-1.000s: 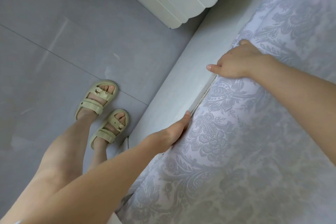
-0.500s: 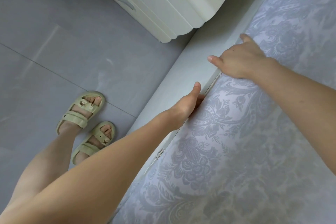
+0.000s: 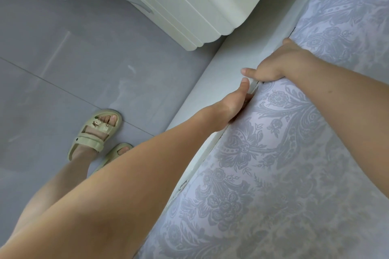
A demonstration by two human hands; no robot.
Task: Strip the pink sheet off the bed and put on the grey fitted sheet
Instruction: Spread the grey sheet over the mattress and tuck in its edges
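Since 0.5 s ago the left hand [image 3: 235, 103] has slid further along the bed rail [image 3: 216, 90], and its thumb tip now almost meets the right hand [image 3: 275, 65]; 1 s ago the 2 hands were well apart. The gap still to be tucked between them looks nearly closed, so this stretch of the side is probably close to done.

The left hand lies like a blade against the rail, thumb straight along the rail's top. Its fingers are pushed down between rail and mattress, pressing cloth in rather than gripping it, though most of them are hidden. The right hand is domed over the mattress edge just beyond. Its fingers are curled round the sheeted edge and holding it, with 1 forefinger stretched out onto the rail.

Under both hands is the grey fitted sheet [image 3: 294, 164], already spread over the mattress on the inner side of the rail. It is a smooth, slightly glossy weave with darker grey damask flowers and scrolls, pulled rounded and fairly taut over the edge. No pink sheet is in view.

The rail itself is plain, matt and white. On its outer side lie glossy grey floor tiles [image 3: 84, 59] and 2 pale green chunky sandals [image 3: 96, 132]. Further along stands a cream cabinet [image 3: 189, 6] with rounded mouldings and curved metal handles.
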